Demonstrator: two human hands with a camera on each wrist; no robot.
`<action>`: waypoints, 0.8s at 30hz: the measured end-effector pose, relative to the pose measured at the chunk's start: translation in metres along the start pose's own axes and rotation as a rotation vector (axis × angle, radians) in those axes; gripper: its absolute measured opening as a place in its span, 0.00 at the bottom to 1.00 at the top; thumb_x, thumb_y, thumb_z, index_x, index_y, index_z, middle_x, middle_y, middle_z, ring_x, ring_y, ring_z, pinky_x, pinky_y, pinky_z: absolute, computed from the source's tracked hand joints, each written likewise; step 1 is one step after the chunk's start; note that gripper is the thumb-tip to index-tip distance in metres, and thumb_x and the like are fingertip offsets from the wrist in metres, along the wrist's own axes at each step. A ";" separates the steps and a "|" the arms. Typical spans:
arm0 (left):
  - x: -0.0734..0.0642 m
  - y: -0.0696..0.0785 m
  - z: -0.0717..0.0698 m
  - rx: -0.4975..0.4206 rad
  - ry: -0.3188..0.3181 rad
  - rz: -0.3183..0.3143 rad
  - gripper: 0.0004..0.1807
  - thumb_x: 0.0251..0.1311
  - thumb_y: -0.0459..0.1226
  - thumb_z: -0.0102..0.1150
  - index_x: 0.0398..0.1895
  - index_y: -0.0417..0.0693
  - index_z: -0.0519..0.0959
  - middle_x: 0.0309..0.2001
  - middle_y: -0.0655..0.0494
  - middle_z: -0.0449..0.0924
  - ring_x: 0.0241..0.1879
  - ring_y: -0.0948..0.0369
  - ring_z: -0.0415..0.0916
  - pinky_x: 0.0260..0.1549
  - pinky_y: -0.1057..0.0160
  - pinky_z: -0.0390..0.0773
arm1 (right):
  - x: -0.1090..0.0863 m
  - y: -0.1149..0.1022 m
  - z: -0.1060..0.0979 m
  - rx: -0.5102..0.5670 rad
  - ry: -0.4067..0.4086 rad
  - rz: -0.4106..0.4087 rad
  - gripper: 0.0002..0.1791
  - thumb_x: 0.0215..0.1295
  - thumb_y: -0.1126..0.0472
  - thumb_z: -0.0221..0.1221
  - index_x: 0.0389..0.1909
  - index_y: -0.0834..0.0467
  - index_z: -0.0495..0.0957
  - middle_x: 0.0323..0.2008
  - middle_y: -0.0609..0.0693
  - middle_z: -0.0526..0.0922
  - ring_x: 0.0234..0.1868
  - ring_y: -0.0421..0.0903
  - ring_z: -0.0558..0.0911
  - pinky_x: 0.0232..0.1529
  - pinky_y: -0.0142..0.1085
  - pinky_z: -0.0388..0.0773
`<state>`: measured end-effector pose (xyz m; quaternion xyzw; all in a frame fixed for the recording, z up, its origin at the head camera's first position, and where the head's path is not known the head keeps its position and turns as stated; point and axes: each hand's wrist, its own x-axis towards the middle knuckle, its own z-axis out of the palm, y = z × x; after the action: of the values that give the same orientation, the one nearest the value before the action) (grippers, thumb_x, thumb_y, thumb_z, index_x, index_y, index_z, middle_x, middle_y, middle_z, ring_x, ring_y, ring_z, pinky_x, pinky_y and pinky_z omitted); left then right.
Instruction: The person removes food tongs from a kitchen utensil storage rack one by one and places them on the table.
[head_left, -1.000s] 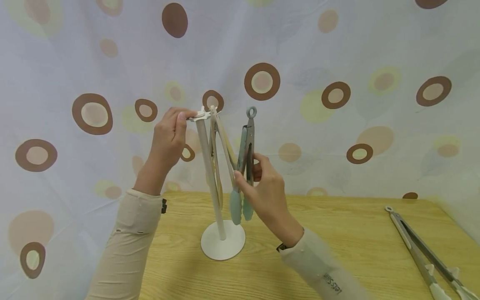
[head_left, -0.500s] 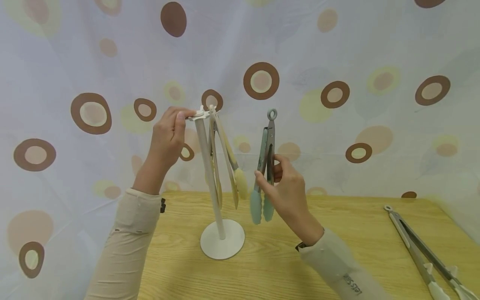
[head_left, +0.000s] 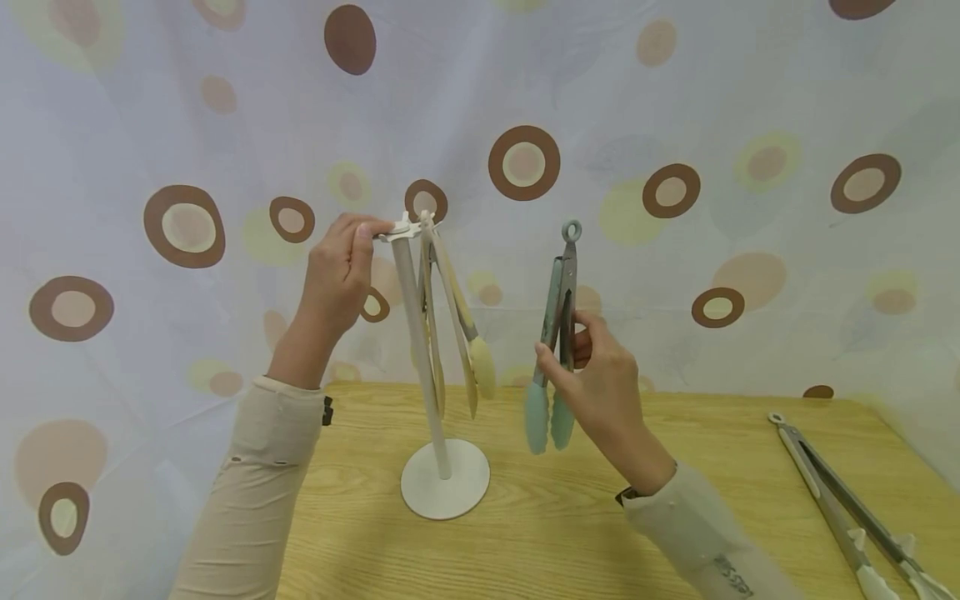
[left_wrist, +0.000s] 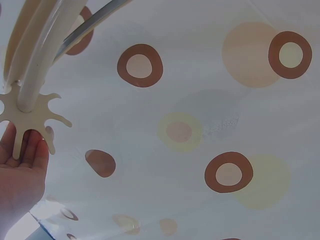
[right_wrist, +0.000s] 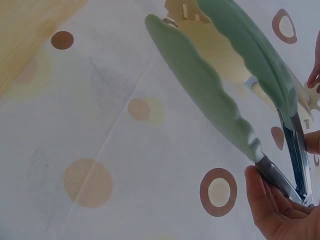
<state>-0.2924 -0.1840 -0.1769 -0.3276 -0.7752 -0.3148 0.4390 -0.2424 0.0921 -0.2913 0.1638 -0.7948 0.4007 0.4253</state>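
Note:
At the top of a white utensil stand [head_left: 422,358], my left hand [head_left: 337,271] pinches the hooked plate between thumb and fingers. From the left wrist view, its fingers curl at that star-shaped hook plate [left_wrist: 32,121]. A pair of tongs with pale yellow tips [head_left: 482,367] hangs from a hook; other hanging pieces behind the pole are partly hidden. Right of the stand, my right hand [head_left: 606,379] grips mint-green tongs [head_left: 537,412] by the metal arms. They stand upright, ring end up, tips slightly parted, apart from the stand. In the right wrist view, their scalloped green tips [right_wrist: 200,85] show large.
The stand's round white base [head_left: 450,504] rests on a wood-grain table [head_left: 555,533]. Longer grey tongs with white tips [head_left: 832,500] lie on the table at the right. Behind the table hangs a white curtain [head_left: 600,75] with brown and yellow spots.
My right hand has carried the mint-green tongs rightward, away from the stand, uncovering the yellow-tipped tongs. My left hand has stayed at the top of the stand.

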 end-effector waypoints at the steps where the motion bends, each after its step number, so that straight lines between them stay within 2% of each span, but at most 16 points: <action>1: 0.000 0.000 0.000 0.000 -0.001 -0.001 0.19 0.72 0.31 0.36 0.46 0.32 0.80 0.45 0.39 0.77 0.47 0.48 0.73 0.45 0.52 0.71 | 0.000 0.002 -0.001 -0.007 0.001 0.000 0.25 0.55 0.61 0.68 0.51 0.67 0.73 0.25 0.54 0.79 0.24 0.46 0.80 0.28 0.41 0.79; 14: 0.001 0.001 0.001 -0.010 0.011 -0.011 0.19 0.71 0.31 0.37 0.46 0.31 0.80 0.44 0.39 0.78 0.48 0.48 0.74 0.49 0.51 0.72 | -0.001 0.015 -0.015 -0.051 0.005 0.021 0.27 0.54 0.61 0.69 0.53 0.68 0.73 0.25 0.55 0.79 0.23 0.46 0.80 0.26 0.40 0.77; 24: 0.000 0.000 0.001 0.001 0.018 0.006 0.19 0.70 0.31 0.37 0.45 0.31 0.81 0.44 0.39 0.78 0.47 0.48 0.74 0.48 0.50 0.72 | -0.003 0.024 -0.027 -0.084 0.002 0.027 0.26 0.54 0.61 0.68 0.51 0.69 0.74 0.24 0.55 0.79 0.22 0.46 0.79 0.24 0.35 0.75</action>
<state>-0.2926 -0.1829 -0.1770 -0.3268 -0.7705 -0.3161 0.4469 -0.2404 0.1282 -0.2975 0.1346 -0.8126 0.3729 0.4272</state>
